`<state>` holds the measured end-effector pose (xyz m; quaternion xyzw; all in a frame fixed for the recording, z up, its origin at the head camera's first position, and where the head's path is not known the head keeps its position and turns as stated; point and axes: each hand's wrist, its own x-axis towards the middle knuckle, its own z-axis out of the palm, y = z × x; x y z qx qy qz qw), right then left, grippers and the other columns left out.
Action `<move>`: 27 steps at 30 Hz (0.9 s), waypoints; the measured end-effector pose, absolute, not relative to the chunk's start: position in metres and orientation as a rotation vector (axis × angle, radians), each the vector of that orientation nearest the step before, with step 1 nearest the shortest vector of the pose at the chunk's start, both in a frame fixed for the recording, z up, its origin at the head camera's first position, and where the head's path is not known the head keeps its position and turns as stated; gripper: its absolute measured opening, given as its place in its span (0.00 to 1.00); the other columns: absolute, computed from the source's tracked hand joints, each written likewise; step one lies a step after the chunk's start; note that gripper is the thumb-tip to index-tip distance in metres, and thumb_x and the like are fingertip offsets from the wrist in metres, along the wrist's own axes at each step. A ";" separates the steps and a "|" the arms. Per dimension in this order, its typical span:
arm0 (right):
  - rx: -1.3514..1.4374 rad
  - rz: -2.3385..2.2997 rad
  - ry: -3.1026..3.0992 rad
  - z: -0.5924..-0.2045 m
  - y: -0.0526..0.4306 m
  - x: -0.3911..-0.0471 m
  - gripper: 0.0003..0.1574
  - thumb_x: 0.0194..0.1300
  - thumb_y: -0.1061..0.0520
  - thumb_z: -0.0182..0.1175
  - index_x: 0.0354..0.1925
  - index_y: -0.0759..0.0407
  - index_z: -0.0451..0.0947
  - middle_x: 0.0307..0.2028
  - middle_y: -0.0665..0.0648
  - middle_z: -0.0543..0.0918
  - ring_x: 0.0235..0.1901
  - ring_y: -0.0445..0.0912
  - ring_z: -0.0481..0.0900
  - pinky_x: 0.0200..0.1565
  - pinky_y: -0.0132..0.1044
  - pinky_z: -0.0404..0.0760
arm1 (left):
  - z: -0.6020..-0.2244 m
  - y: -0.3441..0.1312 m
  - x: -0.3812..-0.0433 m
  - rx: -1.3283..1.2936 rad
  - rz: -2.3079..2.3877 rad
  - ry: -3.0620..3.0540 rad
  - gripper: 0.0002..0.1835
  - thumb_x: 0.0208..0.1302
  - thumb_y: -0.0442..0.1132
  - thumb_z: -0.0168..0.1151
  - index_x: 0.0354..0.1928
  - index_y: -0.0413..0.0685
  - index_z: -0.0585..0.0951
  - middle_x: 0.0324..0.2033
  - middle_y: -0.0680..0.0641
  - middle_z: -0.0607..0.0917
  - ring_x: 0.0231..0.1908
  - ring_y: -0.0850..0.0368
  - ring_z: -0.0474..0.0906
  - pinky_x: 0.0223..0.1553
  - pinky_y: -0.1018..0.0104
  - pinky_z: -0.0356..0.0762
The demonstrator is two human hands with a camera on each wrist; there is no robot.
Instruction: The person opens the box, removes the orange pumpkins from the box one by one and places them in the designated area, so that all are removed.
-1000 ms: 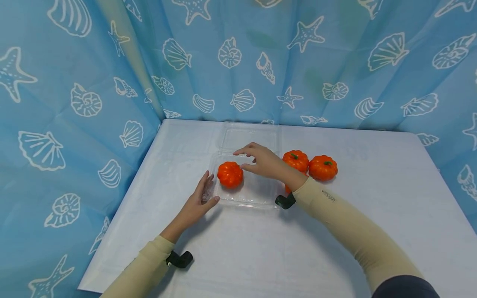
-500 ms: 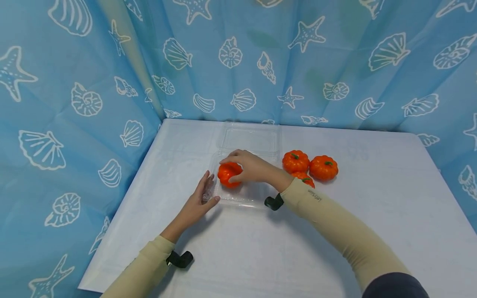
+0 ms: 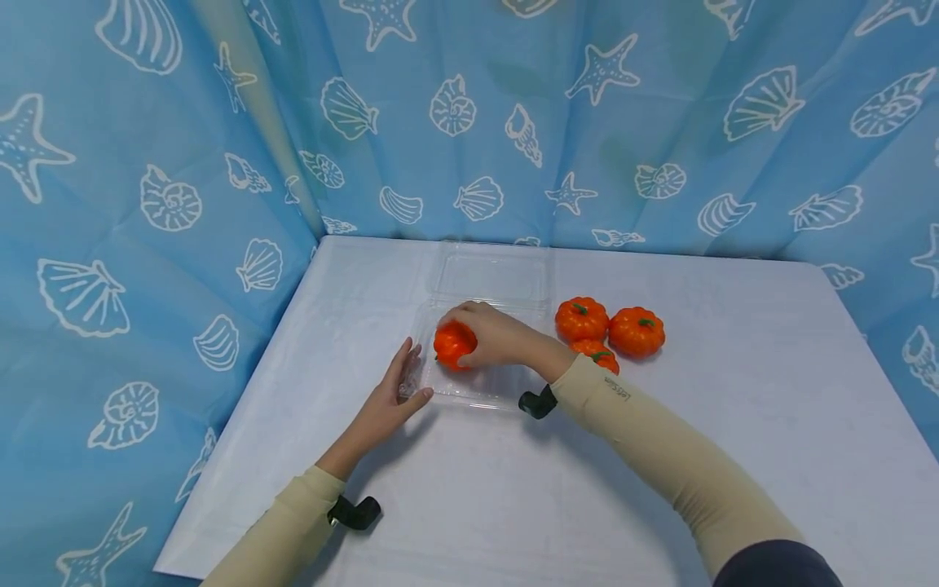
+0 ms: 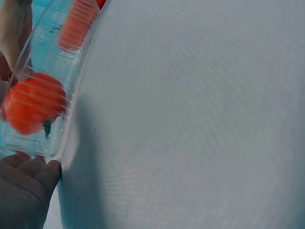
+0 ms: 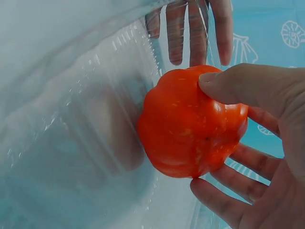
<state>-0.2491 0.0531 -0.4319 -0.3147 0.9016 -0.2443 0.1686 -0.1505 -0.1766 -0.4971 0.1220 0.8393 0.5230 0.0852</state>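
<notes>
My right hand (image 3: 495, 333) grips a small orange pumpkin (image 3: 453, 346) inside the base of a clear plastic clamshell box (image 3: 506, 377). In the right wrist view, the thumb presses on top of the pumpkin (image 5: 188, 126) and the fingers curl round its far side. Its green stem (image 4: 47, 128) points down towards the box floor in the left wrist view. At the box's left end my left hand (image 3: 389, 399) touches the wall with fairly straight fingers and the thumb spread apart. The box's lid (image 3: 487, 273) lies open at the back.
Right of the box, three more orange pumpkins stand close together: one at the back (image 3: 582, 319), one to the right (image 3: 637, 333), and one in front (image 3: 597, 355) partly hidden by the right arm. Blue shell-print curtains (image 3: 469, 122) border the white table (image 3: 734, 367).
My right hand has moved left and closed round the pumpkin in the box. The pumpkin has turned over, its stem side now lower left, and shifted slightly right. The left hand stays put.
</notes>
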 end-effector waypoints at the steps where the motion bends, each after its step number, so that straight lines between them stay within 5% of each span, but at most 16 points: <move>1: -0.887 -0.709 2.560 -0.432 0.055 -0.249 0.37 0.59 0.54 0.73 0.65 0.46 0.72 0.65 0.57 0.72 0.63 0.52 0.70 0.63 0.49 0.77 | -0.497 -0.177 -0.150 0.361 1.554 2.506 0.48 0.72 0.42 0.63 0.83 0.54 0.43 0.79 0.47 0.56 0.78 0.48 0.52 0.74 0.40 0.52; 12: -0.823 -0.799 2.499 -0.433 0.081 -0.248 0.37 0.63 0.56 0.71 0.67 0.44 0.70 0.66 0.60 0.66 0.62 0.54 0.71 0.64 0.50 0.76 | -0.495 -0.175 -0.149 0.336 1.522 2.514 0.50 0.72 0.43 0.64 0.83 0.54 0.41 0.79 0.47 0.55 0.78 0.48 0.49 0.74 0.41 0.52; 27: -0.699 -0.784 2.575 -0.427 0.089 -0.247 0.33 0.62 0.50 0.72 0.60 0.53 0.68 0.54 0.56 0.78 0.53 0.51 0.76 0.57 0.43 0.81 | -0.495 -0.175 -0.149 0.325 1.530 2.513 0.50 0.72 0.43 0.64 0.83 0.53 0.41 0.80 0.47 0.54 0.78 0.48 0.48 0.72 0.41 0.59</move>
